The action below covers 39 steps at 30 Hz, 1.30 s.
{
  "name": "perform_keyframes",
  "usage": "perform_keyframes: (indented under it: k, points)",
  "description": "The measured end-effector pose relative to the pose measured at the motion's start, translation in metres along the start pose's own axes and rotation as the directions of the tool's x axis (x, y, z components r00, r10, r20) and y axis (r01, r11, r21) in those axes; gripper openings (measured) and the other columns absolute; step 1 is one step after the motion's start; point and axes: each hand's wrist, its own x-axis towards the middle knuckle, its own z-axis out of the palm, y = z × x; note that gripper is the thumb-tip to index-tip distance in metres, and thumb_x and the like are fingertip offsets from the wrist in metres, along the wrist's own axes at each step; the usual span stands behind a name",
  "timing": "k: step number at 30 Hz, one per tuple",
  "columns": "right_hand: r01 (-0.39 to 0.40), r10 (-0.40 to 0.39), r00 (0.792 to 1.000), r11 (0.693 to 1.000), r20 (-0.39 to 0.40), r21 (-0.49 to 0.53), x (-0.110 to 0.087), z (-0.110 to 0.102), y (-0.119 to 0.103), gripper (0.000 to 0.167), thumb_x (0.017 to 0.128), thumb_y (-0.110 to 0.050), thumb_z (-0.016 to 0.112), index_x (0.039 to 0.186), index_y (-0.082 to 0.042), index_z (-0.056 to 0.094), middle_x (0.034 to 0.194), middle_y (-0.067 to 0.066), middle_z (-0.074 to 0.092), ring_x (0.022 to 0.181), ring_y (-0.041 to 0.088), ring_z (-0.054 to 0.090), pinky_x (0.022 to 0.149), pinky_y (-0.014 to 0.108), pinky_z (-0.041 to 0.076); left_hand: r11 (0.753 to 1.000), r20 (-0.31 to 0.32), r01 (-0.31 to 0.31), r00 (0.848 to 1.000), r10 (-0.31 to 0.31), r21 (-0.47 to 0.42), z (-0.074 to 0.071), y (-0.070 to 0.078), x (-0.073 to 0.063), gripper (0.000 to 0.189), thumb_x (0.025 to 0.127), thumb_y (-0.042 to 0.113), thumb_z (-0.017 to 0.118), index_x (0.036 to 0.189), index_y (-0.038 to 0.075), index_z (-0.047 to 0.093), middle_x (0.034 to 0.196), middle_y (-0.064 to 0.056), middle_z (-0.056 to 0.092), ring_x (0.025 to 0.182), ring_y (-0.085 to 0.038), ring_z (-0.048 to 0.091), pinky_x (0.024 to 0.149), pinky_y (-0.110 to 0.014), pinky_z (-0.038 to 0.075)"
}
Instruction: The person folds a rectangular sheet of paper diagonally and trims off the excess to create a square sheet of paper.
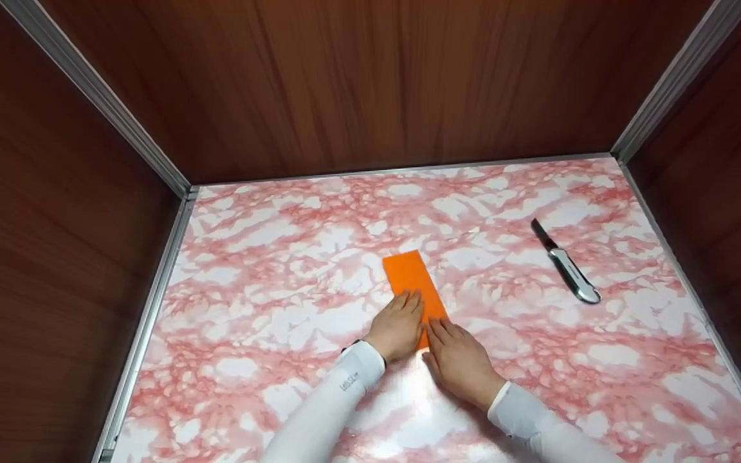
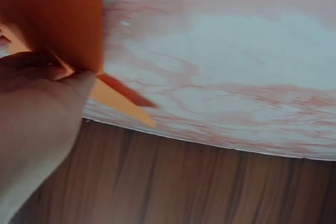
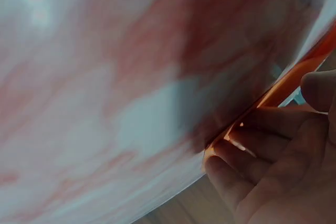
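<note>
A narrow strip of orange paper point(image 1: 409, 273) lies slanted on the table, its far end uncovered. My left hand point(image 1: 397, 329) rests on its left side, fingers stretched forward along it. On the near right edge my right hand point(image 1: 464, 363) presses with extended fingers. The left wrist view shows layers of the orange sheet point(image 2: 58, 14) standing apart at the fingertips, with a pointed flap point(image 2: 123, 104) beyond them. From the right wrist, fingertips point(image 3: 226, 174) line up along the orange edge point(image 3: 294, 80). Part of the strip is hidden under both hands.
A knife point(image 1: 575, 275) with a dark blade and a grey-and-dark handle lies to the right, its blade pointing away. The tabletop point(image 1: 267, 270) has a red-and-white marbled pattern. Brown wood-look panels point(image 1: 370, 83) with metal edging enclose it at the back and both sides.
</note>
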Motion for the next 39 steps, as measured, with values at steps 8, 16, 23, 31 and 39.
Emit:
perform_keyframes:
  k: [8,16,23,31,39]
  points:
    - [-0.03,0.03,0.999,1.0,0.03,0.006,0.002,0.003,-0.009,0.056,0.096,-0.033,0.057,0.137,0.003,0.052,0.142,0.016,0.049,0.126,0.035,0.045,0.1,0.049,0.038,0.987,-0.079,-0.131,0.989,0.124,-0.095,0.005,-0.02,0.0,0.047,0.105,0.024,0.041,0.15,0.008,0.039,0.157,-0.008,0.028,0.144,-0.025,0.021,0.115,-0.036,0.017]
    - [-0.011,0.008,1.0,0.993,0.023,0.121,0.004,-0.002,0.004,0.048,0.095,-0.026,0.058,0.134,0.001,0.056,0.139,0.016,0.052,0.125,0.035,0.047,0.101,0.051,0.037,0.982,-0.098,-0.168,0.982,0.16,-0.082,0.008,-0.027,-0.012,0.047,0.103,0.019,0.046,0.147,0.005,0.042,0.155,-0.01,0.032,0.143,-0.026,0.024,0.114,-0.035,0.021]
    - [-0.166,0.229,0.958,0.934,-0.172,0.316,0.015,-0.021,0.083,0.034,0.091,-0.011,0.062,0.124,0.0,0.063,0.119,0.017,0.063,0.109,0.038,0.056,0.095,0.053,0.042,0.982,-0.115,-0.171,0.98,0.161,-0.08,0.014,-0.027,-0.015,0.049,0.103,0.022,0.042,0.149,0.005,0.039,0.156,-0.011,0.03,0.144,-0.025,0.024,0.115,-0.034,0.019]
    - [-0.481,0.545,0.789,0.836,-0.284,0.266,-0.003,-0.051,0.203,0.042,0.086,-0.006,0.06,0.125,0.011,0.055,0.117,0.034,0.055,0.105,0.056,0.048,0.09,0.064,0.034,0.988,-0.082,-0.135,0.988,0.128,-0.076,0.017,-0.027,-0.012,0.05,0.105,0.027,0.036,0.152,0.008,0.033,0.158,-0.008,0.025,0.145,-0.022,0.018,0.115,-0.032,0.015]
    - [-0.643,0.668,0.741,0.734,-0.064,0.222,-0.015,-0.059,0.231,0.052,0.095,-0.022,0.057,0.135,0.01,0.044,0.13,0.035,0.045,0.115,0.056,0.039,0.092,0.067,0.031,0.99,-0.071,-0.121,0.991,0.116,-0.066,0.016,-0.028,-0.01,0.053,0.105,0.029,0.038,0.152,0.008,0.032,0.158,-0.008,0.024,0.146,-0.023,0.017,0.116,-0.033,0.014]
